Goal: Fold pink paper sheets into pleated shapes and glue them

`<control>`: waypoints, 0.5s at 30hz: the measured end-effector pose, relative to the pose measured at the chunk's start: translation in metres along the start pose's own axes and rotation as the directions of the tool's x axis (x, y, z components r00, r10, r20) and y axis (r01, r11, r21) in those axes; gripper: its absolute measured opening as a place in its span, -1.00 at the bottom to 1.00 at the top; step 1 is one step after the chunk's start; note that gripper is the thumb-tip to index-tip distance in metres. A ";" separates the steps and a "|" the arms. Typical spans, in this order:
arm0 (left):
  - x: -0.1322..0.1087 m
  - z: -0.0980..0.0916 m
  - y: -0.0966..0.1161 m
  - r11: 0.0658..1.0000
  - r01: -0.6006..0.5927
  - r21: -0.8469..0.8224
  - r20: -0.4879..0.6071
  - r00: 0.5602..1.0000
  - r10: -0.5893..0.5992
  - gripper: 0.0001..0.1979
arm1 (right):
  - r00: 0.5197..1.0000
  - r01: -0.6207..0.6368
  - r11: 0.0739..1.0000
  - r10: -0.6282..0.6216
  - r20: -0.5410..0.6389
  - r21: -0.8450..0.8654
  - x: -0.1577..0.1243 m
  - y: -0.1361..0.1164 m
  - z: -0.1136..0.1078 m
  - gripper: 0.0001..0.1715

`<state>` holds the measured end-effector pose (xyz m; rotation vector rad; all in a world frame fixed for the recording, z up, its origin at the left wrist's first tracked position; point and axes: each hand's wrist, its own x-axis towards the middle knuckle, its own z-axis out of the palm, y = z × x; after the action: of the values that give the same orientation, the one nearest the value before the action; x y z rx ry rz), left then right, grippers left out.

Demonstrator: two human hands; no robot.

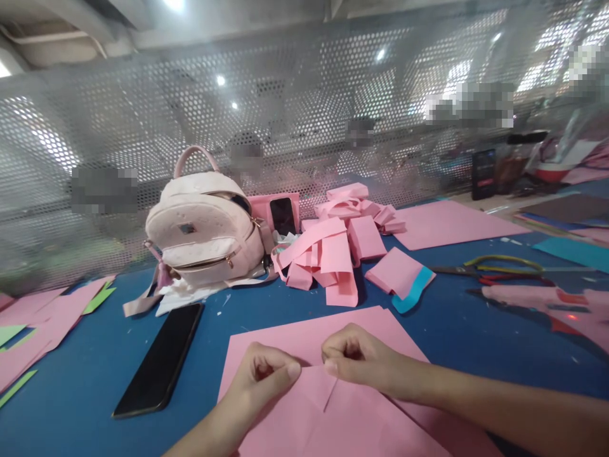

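A folded sheet of pink paper (361,419) lies before me, its top edge pinched between both hands. My left hand (259,384) is closed, thumb and fingers gripping the left end of that edge. At the right end, my right hand (364,362) pinches the paper in the same way, a short gap apart from the left. A crease or slit runs down from the right thumb. Under it spreads a larger pink sheet (304,330) on the blue table (209,346). The lower part of the folded paper is cut off by the frame.
A black phone (159,362) lies left of the paper. Behind stand a pale pink backpack (204,222) and a heap of pink paper pieces (323,254). Scissors (490,270) and a pink glue gun (547,301) with a lit red light rest at the right.
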<state>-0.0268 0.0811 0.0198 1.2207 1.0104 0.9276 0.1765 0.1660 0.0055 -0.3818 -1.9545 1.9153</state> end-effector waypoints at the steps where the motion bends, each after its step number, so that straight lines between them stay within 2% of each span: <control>1: 0.000 -0.001 -0.001 1.000 -0.007 -0.004 -0.012 1.000 0.007 -0.46 | 1.000 0.004 1.000 -0.004 -0.014 0.003 0.000 0.000 0.000 -0.36; 6: 0.003 -0.005 -0.013 0.998 -0.058 0.032 -0.038 0.998 0.059 -0.41 | 1.000 -0.007 1.000 0.007 0.003 0.008 0.000 -0.002 0.000 -0.36; 10: 0.008 -0.009 -0.018 0.992 -0.095 0.082 -0.101 0.989 0.103 -0.48 | 0.997 0.019 1.000 -0.020 -0.073 -0.016 0.000 -0.004 0.001 -0.41; 12: 0.008 -0.008 -0.015 0.987 -0.077 0.144 -0.099 0.991 0.092 -0.54 | 0.996 0.013 0.999 -0.016 -0.087 -0.038 0.001 -0.006 0.003 -0.45; 15: 0.007 -0.005 -0.009 0.974 -0.001 0.226 -0.024 1.000 0.007 -0.65 | 0.998 -0.039 0.993 0.034 -0.053 -0.114 0.002 -0.008 0.005 -0.50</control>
<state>-0.0290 0.0881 0.0094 1.4035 1.1580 0.8489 0.1730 0.1620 0.0140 -0.4965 -2.0436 1.8017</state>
